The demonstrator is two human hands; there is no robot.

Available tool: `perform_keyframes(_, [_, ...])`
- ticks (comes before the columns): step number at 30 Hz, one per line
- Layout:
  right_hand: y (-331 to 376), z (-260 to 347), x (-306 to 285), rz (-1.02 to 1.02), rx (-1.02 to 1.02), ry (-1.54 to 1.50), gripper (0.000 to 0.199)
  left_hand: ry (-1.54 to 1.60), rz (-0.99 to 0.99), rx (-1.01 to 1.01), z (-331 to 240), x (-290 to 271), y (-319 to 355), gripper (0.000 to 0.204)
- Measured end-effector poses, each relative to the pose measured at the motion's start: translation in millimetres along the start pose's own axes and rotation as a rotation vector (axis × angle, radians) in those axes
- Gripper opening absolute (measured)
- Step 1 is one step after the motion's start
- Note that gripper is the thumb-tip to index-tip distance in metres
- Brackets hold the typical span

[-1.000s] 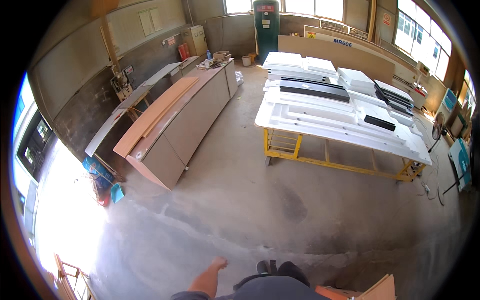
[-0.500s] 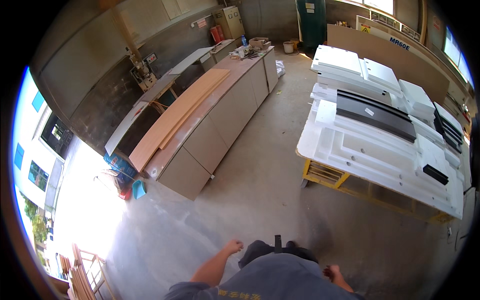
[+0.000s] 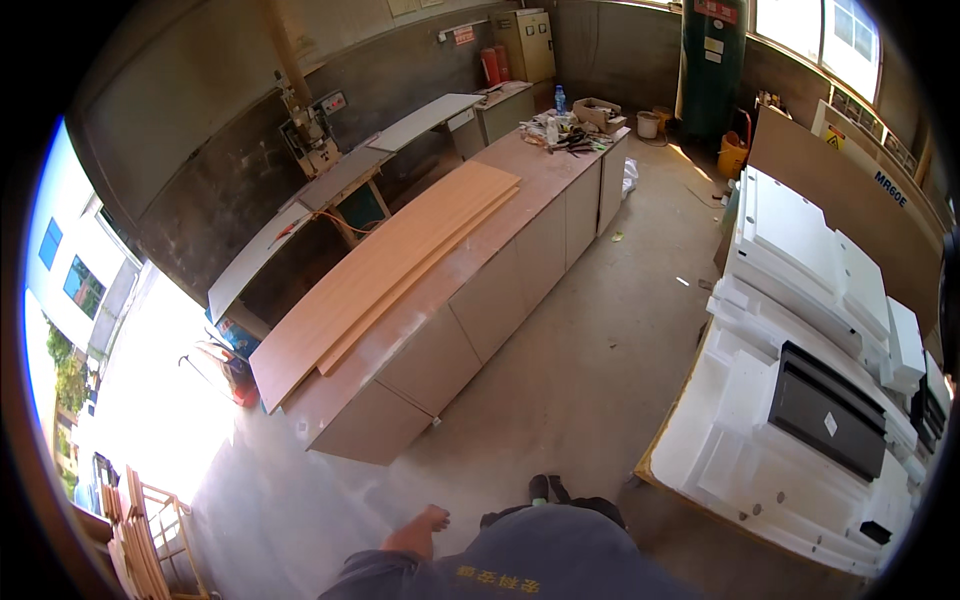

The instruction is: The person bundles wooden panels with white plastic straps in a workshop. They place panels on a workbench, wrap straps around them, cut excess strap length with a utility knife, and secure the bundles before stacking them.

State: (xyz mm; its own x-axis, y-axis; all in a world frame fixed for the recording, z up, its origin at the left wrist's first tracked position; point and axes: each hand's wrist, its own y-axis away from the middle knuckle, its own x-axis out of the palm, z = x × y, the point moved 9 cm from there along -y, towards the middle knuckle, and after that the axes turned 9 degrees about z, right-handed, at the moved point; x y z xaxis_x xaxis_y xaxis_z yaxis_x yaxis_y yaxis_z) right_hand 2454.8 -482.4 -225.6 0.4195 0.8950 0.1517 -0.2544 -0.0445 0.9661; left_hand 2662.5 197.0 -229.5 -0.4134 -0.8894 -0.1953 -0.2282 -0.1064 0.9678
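Observation:
My left hand (image 3: 430, 519) hangs low beside my body, above the concrete floor. Its fingers are loosely bent and a little apart, with nothing visible in them. My right hand is out of the picture. Ahead and to the left, apart from my hand, is a long workbench (image 3: 440, 300) with pale panelled sides. Two long wood-coloured boards (image 3: 400, 265) lie on its top, one partly over the other.
White panels (image 3: 825, 240) and a dark grey panel (image 3: 830, 410) cover a low table (image 3: 650, 465) on the right. Tools and a blue-capped bottle (image 3: 560, 100) crowd the workbench's far end. Wooden strips (image 3: 135, 545) stand on a rack at lower left. A concrete aisle (image 3: 560, 370) runs between.
I have moved forward, and the view has turned left. The workbench now looks nearer, and the white panels sit farther right. My right hand has left the picture.

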Motion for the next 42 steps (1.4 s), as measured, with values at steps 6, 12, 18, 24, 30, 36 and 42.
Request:
perform_keyframes(6, [-29,149,100,-0.017,-0.109,-0.026,0.024,-0.750,-0.181,0.678,-451,-27,-14,0.026])
perform_keyframes(12, [-69,295,139,-0.066,-0.243,-0.132,0.024,-0.744,-0.113,0.857,-789,29,60,0.030])
perform_keyframes(18, [-75,424,171,-0.136,-0.343,-0.246,0.025,-1.045,-0.316,0.891,-991,34,78,0.056])
perform_keyframes(24, [-42,526,186,-0.332,-0.560,-0.251,0.026,-1.138,-0.520,0.877,-1223,3,35,0.102])
perform_keyframes(30, [-6,498,248,-0.570,-0.274,-0.628,0.028,-1.069,-0.645,0.894,-1435,-13,-16,0.124])
perform_keyframes(36, [-6,545,365,-0.517,-0.076,-0.556,0.029,-1.061,-0.684,0.968,-1538,-6,-48,0.122])
perform_keyframes(42, [4,578,421,-0.474,-0.119,-0.495,0.029,-1.159,-0.786,1.128,-1481,-2,-49,0.082])
